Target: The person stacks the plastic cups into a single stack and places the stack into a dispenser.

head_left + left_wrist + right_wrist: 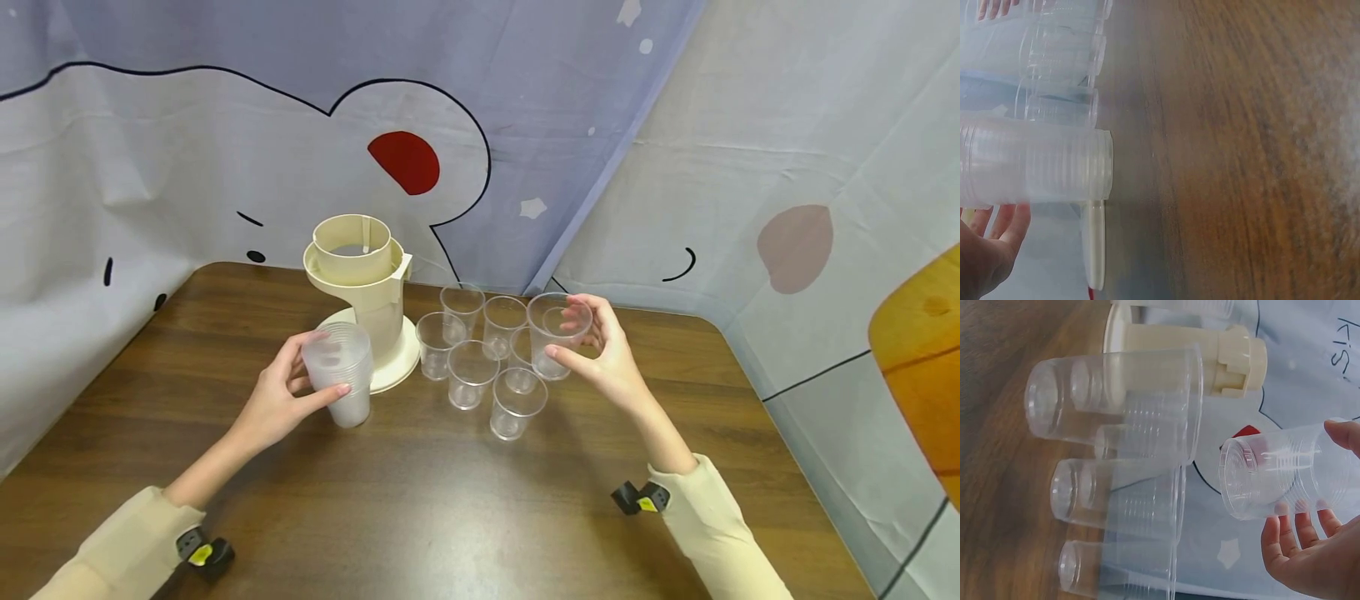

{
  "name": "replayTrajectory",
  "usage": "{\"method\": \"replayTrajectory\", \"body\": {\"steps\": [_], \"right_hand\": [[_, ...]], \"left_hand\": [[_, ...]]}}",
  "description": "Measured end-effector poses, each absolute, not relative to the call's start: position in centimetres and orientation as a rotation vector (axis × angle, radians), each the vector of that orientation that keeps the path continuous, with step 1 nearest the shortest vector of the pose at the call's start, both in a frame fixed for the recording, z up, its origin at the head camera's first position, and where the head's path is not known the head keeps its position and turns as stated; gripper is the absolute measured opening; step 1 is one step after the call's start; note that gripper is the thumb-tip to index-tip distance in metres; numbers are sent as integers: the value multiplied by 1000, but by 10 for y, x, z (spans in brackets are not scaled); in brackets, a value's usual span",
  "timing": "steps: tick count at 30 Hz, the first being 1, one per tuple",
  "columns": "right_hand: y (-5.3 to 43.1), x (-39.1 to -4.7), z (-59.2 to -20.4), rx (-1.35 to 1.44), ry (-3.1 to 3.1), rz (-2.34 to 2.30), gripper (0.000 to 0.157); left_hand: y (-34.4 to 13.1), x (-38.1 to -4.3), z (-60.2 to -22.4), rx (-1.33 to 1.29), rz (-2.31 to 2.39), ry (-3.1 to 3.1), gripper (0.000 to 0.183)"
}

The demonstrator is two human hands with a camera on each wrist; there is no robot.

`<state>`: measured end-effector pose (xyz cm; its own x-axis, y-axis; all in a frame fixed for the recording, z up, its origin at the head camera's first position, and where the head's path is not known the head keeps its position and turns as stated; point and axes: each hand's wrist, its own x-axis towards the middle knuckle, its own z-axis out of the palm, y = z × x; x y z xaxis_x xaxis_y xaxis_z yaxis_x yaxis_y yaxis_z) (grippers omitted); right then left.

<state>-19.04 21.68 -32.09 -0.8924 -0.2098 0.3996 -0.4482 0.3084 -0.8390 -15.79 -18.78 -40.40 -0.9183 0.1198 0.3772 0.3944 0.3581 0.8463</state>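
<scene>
My left hand grips a stack of nested clear plastic cups, thumb and fingers on either side. In the left wrist view the stack stands upright, its bottom at or near the tabletop. My right hand holds a single clear plastic cup between thumb and fingertips. The right wrist view shows this cup upright and raised off the table, above the standing cups. Several clear plastic cups, including a front one, stand upright between the hands.
Behind the left hand stands a cream plastic stand with a ring-shaped top and a round base. All this is on a brown wooden table. A printed curtain hangs along the table's back and right sides.
</scene>
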Motion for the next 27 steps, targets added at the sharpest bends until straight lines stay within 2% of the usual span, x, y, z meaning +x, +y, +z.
{"method": "replayTrajectory", "body": {"steps": [27], "right_hand": [[170,-201,-310,733,-2336,1711,66]], "left_hand": [[-188,-159,-405,-466,-1586,-2374,71]]}}
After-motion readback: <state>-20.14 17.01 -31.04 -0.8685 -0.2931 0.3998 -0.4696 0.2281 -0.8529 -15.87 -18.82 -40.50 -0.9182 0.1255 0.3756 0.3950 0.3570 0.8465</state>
